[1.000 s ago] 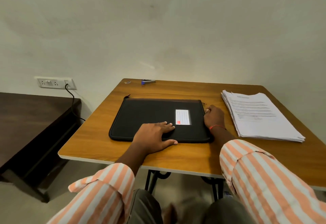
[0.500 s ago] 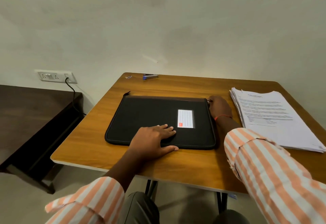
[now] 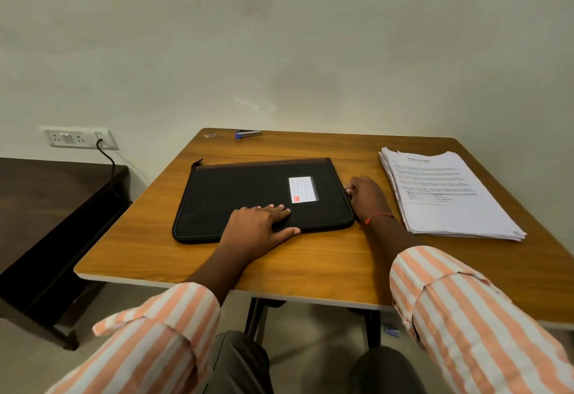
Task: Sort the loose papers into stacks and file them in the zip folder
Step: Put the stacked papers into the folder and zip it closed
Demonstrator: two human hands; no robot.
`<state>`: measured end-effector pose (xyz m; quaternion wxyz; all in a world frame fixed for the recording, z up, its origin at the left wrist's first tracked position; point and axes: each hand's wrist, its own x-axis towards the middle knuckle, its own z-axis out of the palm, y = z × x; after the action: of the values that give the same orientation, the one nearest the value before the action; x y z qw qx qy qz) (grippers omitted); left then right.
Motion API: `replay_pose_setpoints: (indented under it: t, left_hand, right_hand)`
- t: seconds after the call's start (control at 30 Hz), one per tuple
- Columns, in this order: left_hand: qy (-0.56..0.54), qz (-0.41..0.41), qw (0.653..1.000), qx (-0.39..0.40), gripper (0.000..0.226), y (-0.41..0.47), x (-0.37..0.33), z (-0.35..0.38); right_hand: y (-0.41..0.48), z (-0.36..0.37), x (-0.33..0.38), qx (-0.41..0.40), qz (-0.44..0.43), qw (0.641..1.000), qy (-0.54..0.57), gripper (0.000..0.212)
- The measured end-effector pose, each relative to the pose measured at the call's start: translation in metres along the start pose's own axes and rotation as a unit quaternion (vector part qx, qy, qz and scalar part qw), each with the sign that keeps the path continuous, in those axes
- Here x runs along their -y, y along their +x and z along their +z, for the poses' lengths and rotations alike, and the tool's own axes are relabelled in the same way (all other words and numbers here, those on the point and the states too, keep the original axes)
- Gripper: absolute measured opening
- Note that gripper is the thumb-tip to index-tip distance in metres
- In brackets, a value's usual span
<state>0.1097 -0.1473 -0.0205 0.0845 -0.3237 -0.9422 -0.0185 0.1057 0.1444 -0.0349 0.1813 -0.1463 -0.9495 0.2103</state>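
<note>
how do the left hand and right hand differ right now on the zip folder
The left hand lies flat on the near edge of the zip folder, fingers straight; the right hand is curled at its right edge and seems to pinch the zip pull. The right hand's wrist wears a red thread; the left hand's wrist shows none. Both touch the folder and come from striped sleeves.

- The counter (image 3: 310, 257) is showing smooth, glossy wood grain.
- The zip folder (image 3: 248, 188) is looking like matt black cloth.
- The papers (image 3: 444, 195) are lying matt white.
</note>
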Motion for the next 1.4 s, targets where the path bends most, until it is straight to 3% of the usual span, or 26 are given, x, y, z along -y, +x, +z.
replay_pose_setpoints:
  t: [0.43, 0.83, 1.17, 1.27, 1.4]
  left_hand:
    - [0.026, -0.007, 1.000, -0.009, 0.077, 0.001, -0.009, 0.001]
    - [0.050, 0.015, 0.998, -0.017, 0.075, -0.005, -0.012, -0.005]
    - [0.080, 0.000, 0.997, -0.010, 0.072, -0.002, -0.020, -0.008]
    - [0.043, -0.012, 0.999, -0.021, 0.073, -0.001, -0.018, -0.004]
    - [-0.020, -0.008, 1.000, -0.004, 0.072, -0.006, -0.016, -0.001]
  right_hand:
    - [-0.086, -0.012, 0.011, -0.039, 0.068, 0.997, 0.011, 0.009]
    - [-0.098, -0.020, 0.016, -0.073, 0.093, 0.992, 0.033, 0.012]
    - [-0.122, -0.010, 0.026, -0.024, 0.027, 0.993, 0.111, 0.012]
    - [-0.121, -0.012, 0.029, -0.020, 0.009, 0.995, 0.100, 0.010]
    - [-0.111, -0.016, 0.026, -0.062, 0.048, 0.994, 0.078, 0.011]
